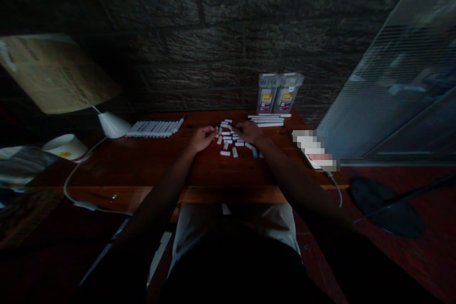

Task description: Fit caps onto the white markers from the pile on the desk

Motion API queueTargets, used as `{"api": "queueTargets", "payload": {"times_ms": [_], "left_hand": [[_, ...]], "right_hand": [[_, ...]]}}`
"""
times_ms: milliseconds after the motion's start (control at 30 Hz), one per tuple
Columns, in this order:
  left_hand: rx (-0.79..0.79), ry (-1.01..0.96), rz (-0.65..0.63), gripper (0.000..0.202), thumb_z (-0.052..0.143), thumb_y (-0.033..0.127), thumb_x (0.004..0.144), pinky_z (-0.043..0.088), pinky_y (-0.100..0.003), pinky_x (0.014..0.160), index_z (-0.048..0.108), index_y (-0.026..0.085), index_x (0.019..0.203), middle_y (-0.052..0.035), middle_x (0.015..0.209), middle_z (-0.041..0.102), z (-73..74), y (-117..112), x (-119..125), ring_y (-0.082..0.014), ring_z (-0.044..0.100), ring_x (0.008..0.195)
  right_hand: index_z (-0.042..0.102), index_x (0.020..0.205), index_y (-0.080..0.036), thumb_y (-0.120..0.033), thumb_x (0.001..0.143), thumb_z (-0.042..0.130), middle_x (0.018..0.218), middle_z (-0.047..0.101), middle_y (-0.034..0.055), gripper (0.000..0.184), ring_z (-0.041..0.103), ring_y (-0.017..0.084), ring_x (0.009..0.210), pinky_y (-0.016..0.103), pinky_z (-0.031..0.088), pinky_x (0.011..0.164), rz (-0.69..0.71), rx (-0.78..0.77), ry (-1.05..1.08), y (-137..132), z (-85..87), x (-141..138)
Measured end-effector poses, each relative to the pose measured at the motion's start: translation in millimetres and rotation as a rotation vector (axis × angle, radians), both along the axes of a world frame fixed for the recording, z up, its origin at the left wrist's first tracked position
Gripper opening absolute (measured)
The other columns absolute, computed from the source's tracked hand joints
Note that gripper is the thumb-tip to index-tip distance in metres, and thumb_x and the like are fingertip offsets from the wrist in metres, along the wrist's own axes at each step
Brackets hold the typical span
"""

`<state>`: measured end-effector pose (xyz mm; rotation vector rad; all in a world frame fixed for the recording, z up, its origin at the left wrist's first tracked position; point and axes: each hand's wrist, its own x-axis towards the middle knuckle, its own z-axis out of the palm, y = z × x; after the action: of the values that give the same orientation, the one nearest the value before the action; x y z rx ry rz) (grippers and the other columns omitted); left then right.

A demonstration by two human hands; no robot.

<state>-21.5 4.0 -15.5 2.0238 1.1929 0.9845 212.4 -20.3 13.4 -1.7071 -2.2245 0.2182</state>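
Small white marker caps (pixel 235 152) with coloured ends lie scattered on the wooden desk, between and in front of my hands. My left hand (pixel 202 138) is at the left edge of the pile, its fingers drawn together at the caps; what they pinch is too small to make out. On the pile's right side, my right hand (pixel 249 132) is curled with its fingertips down among the caps, and its grip is partly hidden. Several white markers (pixel 267 121) lie stacked just beyond my right hand. A neat row of markers (pixel 155 128) lies to the left.
Two clear plastic cases (pixel 276 92) stand upright against the brick wall. A phone-like device (pixel 315 149), blurred out, with a cable lies at the right desk edge. Left are a lamp (pixel 112 124), a white cup (pixel 66 147) and a looping cord (pixel 66 180).
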Motion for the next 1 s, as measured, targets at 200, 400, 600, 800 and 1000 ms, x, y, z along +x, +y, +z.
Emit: {"api": "queueTargets", "payload": {"times_ms": [200, 400, 600, 800, 1000], "left_hand": [[0.008, -0.014, -0.017, 0.037, 0.061, 0.054, 0.088, 0.050, -0.033, 0.081, 0.063, 0.020, 0.075, -0.0026, 0.071, 0.068, -0.7, 0, 0, -0.0195, 0.065, 0.076], [0.011, -0.007, -0.018, 0.042, 0.060, 0.060, 0.087, 0.050, -0.032, 0.079, 0.062, 0.020, 0.073, -0.0028, 0.071, 0.068, -2.4, 2, -1, -0.0198, 0.064, 0.075], [0.034, 0.016, -0.027, 0.045, 0.057, 0.063, 0.085, 0.049, -0.032, 0.079, 0.063, 0.020, 0.074, -0.0030, 0.071, 0.067, -2.3, 2, -2, -0.0196, 0.063, 0.075], [0.044, 0.015, -0.023, 0.040, 0.059, 0.058, 0.087, 0.051, -0.032, 0.078, 0.063, 0.020, 0.073, -0.0031, 0.072, 0.069, -3.2, 3, -2, -0.0197, 0.065, 0.076], [0.029, -0.005, -0.013, 0.037, 0.061, 0.054, 0.087, 0.051, -0.032, 0.077, 0.066, 0.019, 0.076, -0.0034, 0.074, 0.071, -6.0, 5, -2, -0.0194, 0.065, 0.075]], "right_hand": [[0.073, 0.119, -0.019, -0.039, 0.100, 0.056, 0.113, 0.077, 0.0075, 0.033, 0.072, 0.020, 0.103, 0.028, 0.051, 0.090, 0.018, 0.030, 0.096, 5, -8.5, 0], [0.058, 0.143, -0.013, -0.043, 0.097, 0.060, 0.136, 0.066, 0.0175, 0.055, 0.065, 0.027, 0.121, 0.034, 0.050, 0.101, -0.031, 0.101, 0.077, 7, -10.9, -1], [0.078, 0.114, -0.023, -0.042, 0.101, 0.051, 0.110, 0.079, 0.0064, 0.036, 0.074, 0.023, 0.100, 0.029, 0.051, 0.085, 0.050, -0.022, 0.046, 8, -10.0, 0], [0.075, 0.120, -0.021, -0.038, 0.099, 0.057, 0.111, 0.079, 0.0061, 0.032, 0.073, 0.019, 0.098, 0.027, 0.050, 0.085, 0.116, 0.054, 0.153, 11, -16.8, -1], [0.076, 0.118, -0.019, -0.033, 0.097, 0.060, 0.111, 0.078, 0.0063, 0.030, 0.073, 0.018, 0.097, 0.027, 0.051, 0.088, 0.249, 0.059, 0.246, 14, -23.6, -1]]}}
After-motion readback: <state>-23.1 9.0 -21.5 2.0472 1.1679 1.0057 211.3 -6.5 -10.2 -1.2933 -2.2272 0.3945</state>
